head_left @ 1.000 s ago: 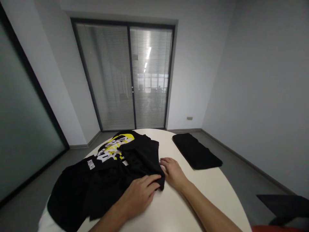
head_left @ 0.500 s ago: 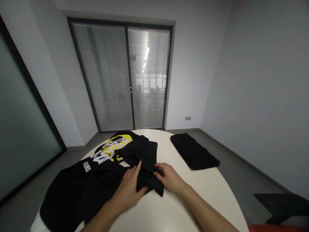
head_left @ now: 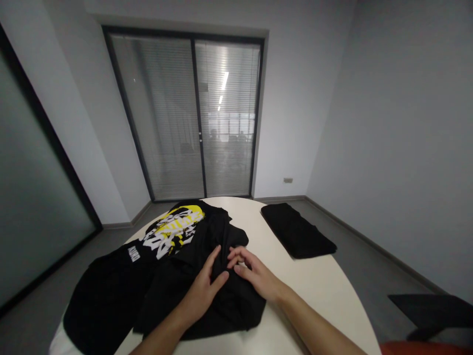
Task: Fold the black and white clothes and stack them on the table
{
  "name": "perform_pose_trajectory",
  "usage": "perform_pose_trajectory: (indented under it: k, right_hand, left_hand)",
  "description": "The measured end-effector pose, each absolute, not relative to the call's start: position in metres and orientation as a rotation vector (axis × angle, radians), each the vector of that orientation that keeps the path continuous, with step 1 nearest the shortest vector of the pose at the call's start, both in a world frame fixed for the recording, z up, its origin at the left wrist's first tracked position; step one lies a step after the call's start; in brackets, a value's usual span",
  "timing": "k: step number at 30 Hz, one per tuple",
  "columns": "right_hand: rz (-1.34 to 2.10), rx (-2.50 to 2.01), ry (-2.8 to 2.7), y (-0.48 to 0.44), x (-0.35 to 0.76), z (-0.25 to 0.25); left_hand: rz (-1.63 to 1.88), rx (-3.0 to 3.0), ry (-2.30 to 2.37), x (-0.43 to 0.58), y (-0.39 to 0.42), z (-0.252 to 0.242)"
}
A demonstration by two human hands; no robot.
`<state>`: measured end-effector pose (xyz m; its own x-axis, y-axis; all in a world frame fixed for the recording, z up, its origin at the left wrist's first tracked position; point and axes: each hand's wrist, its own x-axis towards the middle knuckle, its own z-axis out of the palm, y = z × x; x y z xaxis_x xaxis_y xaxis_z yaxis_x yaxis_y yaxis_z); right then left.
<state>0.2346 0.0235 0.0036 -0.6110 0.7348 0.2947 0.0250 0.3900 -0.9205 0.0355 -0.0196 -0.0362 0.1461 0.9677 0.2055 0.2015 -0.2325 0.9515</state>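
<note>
**Black shirt [head_left: 162, 271] on left part of round table, both hands at its right portion**

Shirt lies bunched and rumpled under the hands, spread flatter to the left, where yellow-and-white print shows. Its far and left parts cover the table [head_left: 314, 296] rim there; its near right corner lies on the tabletop, inside the edge.

Left hand [head_left: 201, 291]: over the bunched cloth, fingers extended, thumb held apart, loose. Right hand [head_left: 258, 276]: just beside it, at the shirt's right side, fingers loosely curled; cannot tell whether cloth is pinched.

A bare white strip separates shirt from folded black cloth [head_left: 295, 231], which lies along the right rim and hides part of it. More bare tabletop between folded cloth and right forearm, and along the near right edge.

Beyond the table: glass door [head_left: 173, 123] with blinds. Lower right, off the table: chair [head_left: 432, 310], partly in view.
</note>
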Motion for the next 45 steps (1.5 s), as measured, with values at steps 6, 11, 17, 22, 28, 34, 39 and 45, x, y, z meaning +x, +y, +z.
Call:
perform_pose_trajectory:
  k: [6, 11, 17, 22, 28, 34, 39, 45]
  right_hand:
    - [0.917, -0.926, -1.786, 0.047, 0.241, -0.018]
    - [0.466, -1.38, -1.998, 0.06, 0.264, -0.024]
    - [0.629, -1.314, -1.996, 0.053, 0.263, -0.006]
    - [0.94, -0.915, -1.841, 0.036, 0.251, 0.015]
    - [1.355, -0.531, -1.915, 0.012, 0.248, 0.027]
    - [0.883, -0.773, -2.176, 0.03, 0.264, 0.015]
    - [0.895, -0.898, -2.232, 0.04, 0.266, 0.005]
    - [1.503, -0.763, -1.672, 0.037, 0.262, 0.014]
  left_hand:
    - [1.23, 1.781, 1.357, 0.036, -0.017, -0.031]
    - [1.19, 1.968, 1.51, 0.027, -0.02, -0.021]
    - [1.31, 2.153, 1.552, 0.024, -0.023, -0.018]
    - [1.248, 2.219, 1.423, 0.039, -0.041, -0.011]
    - [1.255, 1.815, 1.333, 0.048, -0.038, -0.011]
    - [1.491, 1.276, 1.269, 0.032, -0.024, -0.001]
    - [1.392, 0.914, 1.144, 0.021, -0.027, 0.011]
    - [1.477, 0.783, 1.283, 0.008, -0.014, 0.012]
